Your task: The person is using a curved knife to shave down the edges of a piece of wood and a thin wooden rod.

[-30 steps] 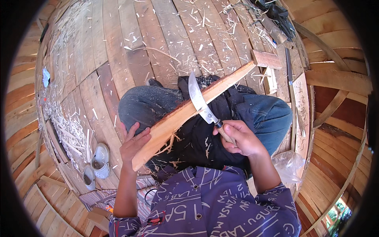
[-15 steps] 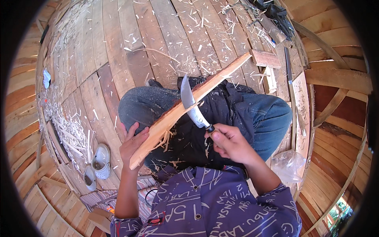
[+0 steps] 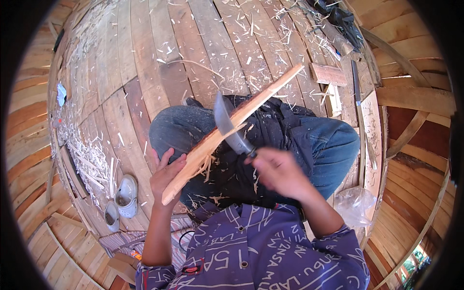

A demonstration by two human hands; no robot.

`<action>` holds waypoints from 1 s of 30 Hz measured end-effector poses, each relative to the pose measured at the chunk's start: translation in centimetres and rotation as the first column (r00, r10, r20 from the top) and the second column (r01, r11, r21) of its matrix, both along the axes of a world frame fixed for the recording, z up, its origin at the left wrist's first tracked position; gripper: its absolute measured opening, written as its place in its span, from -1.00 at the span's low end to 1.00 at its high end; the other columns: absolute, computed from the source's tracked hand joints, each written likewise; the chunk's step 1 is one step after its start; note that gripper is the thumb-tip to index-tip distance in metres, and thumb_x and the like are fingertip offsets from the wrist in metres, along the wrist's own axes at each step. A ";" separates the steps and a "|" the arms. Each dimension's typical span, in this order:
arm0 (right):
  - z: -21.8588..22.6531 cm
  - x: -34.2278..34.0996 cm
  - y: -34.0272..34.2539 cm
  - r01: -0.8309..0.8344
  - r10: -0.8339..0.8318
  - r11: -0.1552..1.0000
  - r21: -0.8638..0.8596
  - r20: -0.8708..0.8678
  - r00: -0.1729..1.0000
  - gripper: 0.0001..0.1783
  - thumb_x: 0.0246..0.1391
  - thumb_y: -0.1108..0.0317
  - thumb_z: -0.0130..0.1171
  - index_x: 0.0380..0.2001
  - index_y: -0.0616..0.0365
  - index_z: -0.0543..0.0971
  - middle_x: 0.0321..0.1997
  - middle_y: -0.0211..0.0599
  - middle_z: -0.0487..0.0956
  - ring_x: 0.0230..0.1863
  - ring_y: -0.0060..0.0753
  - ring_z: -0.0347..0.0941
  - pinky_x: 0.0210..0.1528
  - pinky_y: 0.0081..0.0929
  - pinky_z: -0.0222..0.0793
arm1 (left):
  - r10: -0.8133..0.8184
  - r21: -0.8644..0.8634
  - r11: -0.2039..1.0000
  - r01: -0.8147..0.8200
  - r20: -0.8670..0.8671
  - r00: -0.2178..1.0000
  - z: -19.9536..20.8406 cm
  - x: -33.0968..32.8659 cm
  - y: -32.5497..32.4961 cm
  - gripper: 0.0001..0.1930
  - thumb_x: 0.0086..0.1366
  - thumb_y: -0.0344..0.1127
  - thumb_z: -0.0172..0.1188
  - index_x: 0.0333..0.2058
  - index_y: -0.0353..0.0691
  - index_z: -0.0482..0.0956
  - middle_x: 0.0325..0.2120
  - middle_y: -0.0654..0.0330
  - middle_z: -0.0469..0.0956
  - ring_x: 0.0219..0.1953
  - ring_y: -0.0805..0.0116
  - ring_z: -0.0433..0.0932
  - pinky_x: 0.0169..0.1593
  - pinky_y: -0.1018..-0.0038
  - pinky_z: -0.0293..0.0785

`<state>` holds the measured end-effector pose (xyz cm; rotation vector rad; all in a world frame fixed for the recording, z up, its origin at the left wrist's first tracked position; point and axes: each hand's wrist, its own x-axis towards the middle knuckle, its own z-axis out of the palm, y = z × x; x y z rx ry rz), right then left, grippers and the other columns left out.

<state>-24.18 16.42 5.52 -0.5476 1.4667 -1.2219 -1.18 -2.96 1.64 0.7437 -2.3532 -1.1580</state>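
Note:
A long split piece of wood point(image 3: 195, 157), pale on its cut face with dark bark along its far edge, lies slantwise across my lap. My left hand point(image 3: 166, 170) grips its near lower end, fingers spread over the side. In my right hand point(image 3: 280, 169), slightly smeared by motion, is the dark handle of a knife point(image 3: 225, 118) with a broad curved blade. The blade crosses the wood at about its middle and touches it. A raised sliver point(image 3: 237, 129) stands up at the blade, and curled shavings point(image 3: 205, 166) hang from the wood's near edge.
Wood shavings litter the plank floor point(image 3: 140, 67), heaped at the left point(image 3: 89, 162). Grey clogs point(image 3: 126, 195) stand at the left. At the right lie a wood block point(image 3: 328, 75), a long dark blade-like tool point(image 3: 356, 82), a clear plastic bag point(image 3: 355, 205) and a black bag point(image 3: 340, 21).
My right hand and the knife have moved slightly left along the wood, and the sliver at the blade stands out more. My left hand keeps its grip.

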 end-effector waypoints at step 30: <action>0.1 -0.4 -1.3 -0.054 0.040 0.999 0.003 0.628 0.777 -0.60 0.32 0.03 -0.17 -0.25 0.17 0.43 -0.73 -0.53 0.18 -0.74 -0.77 -0.03 -0.75 -0.74 -0.15 | -0.001 0.039 0.999 0.002 -0.035 0.999 1.1 -0.6 0.0 -0.77 0.10 -0.48 0.27 -0.21 -0.23 0.63 -0.20 0.15 0.64 0.09 0.08 0.44 0.36 0.01 -0.36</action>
